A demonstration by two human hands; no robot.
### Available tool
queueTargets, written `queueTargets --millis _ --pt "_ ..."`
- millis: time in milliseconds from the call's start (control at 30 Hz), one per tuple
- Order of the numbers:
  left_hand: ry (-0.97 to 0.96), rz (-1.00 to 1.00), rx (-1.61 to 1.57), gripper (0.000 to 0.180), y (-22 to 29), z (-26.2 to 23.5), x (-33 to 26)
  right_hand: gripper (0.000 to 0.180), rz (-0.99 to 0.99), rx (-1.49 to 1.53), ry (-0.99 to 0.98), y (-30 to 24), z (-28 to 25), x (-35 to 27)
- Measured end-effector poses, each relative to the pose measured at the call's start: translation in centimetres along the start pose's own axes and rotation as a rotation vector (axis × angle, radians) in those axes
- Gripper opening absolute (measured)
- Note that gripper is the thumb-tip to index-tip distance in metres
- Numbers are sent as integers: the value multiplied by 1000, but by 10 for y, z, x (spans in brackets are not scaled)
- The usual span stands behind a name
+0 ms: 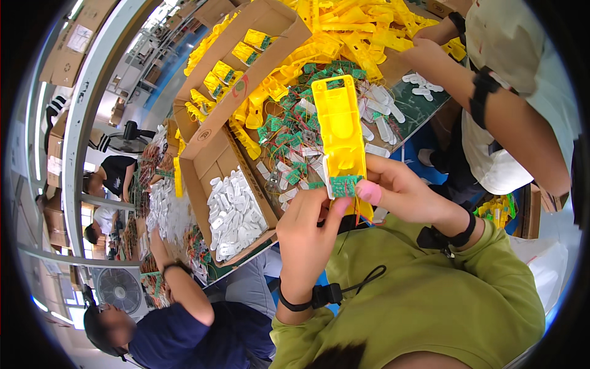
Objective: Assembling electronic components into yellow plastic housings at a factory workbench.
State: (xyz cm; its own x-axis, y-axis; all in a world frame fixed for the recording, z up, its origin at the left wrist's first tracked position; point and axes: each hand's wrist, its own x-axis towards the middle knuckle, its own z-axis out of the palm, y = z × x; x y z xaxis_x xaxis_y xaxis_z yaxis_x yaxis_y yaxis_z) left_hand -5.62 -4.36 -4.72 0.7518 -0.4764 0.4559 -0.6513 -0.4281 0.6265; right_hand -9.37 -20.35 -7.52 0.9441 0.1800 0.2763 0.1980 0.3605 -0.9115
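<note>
A long yellow plastic housing [342,126] is held up in front of me, its hollow inside showing. My left hand [305,237] is closed round its lower left edge, with the thumb against a small green circuit board [346,186] at the housing's lower end. My right hand [409,194] grips the lower right side; a pink wrap covers its thumb tip, which lies beside the board. Thin coloured wires hang below the board. Whether the board is fixed or only resting in the housing, I cannot tell.
Loose green boards with wires [295,132] and yellow housings [344,46] are heaped on the table. An open carton [261,200] holds white plastic pieces; another cardboard box [270,58] holds yellow parts. Co-workers sit at left [172,332] and stand at right [522,117].
</note>
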Motion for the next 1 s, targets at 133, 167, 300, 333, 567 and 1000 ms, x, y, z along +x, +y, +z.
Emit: queueTargets --millis 133,167,300,333,567,1000 --pt "-37 114 212 12 3 -5 3 37 -16 65 13 0 5 1" --pt "-38 113 212 12 4 -5 4 37 -3 88 14 0 5 0" --pt "-85 131 222 10 5 -8 8 37 -9 117 9 2 5 -1" --pt "-111 129 221 9 5 -8 8 37 -10 116 16 3 4 -2" --pt "-269 -9 -312 29 -15 -10 13 38 14 -22 -30 -3 -4 -16" --pt "-287 -500 -903 61 -9 18 11 26 -240 -371 42 1 -13 -32"
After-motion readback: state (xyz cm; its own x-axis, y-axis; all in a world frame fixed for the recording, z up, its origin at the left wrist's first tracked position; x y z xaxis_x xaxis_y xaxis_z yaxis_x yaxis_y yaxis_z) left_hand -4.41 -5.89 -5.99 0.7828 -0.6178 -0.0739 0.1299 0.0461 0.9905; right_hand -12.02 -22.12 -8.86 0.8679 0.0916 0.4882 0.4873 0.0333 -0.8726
